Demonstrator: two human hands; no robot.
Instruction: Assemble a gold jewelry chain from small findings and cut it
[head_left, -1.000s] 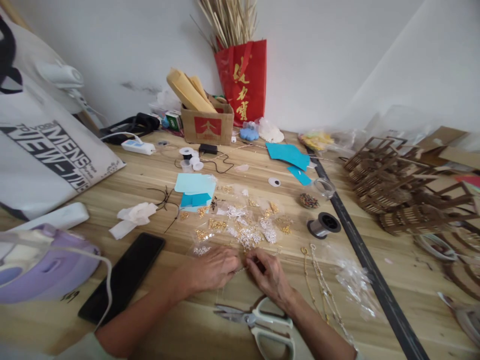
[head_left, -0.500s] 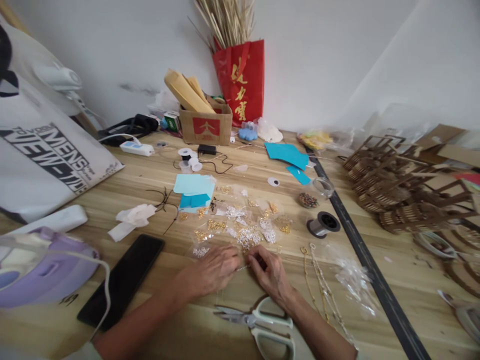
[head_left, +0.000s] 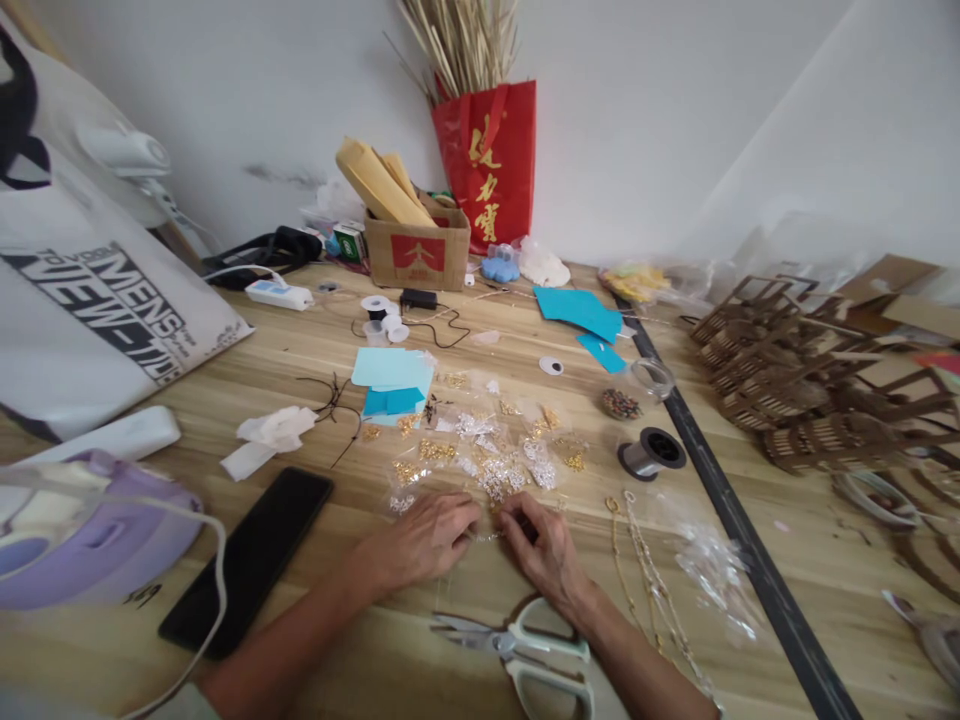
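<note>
A black phone (head_left: 247, 560) is lying at the left. The left hand (head_left: 427, 535) is curling inward beside a thin silvery strand (head_left: 487, 538), which is showing between the hands, just nearer than the silver beads (head_left: 501, 475). The right hand (head_left: 544, 548) is curling in opposite. I cannot tell whether either is gripping the strand. Fine fingertip handling seems to be occupying both; the next move is probably calling for steady, precise control. Farther right, chains (head_left: 646, 560) are lying loose.
</note>
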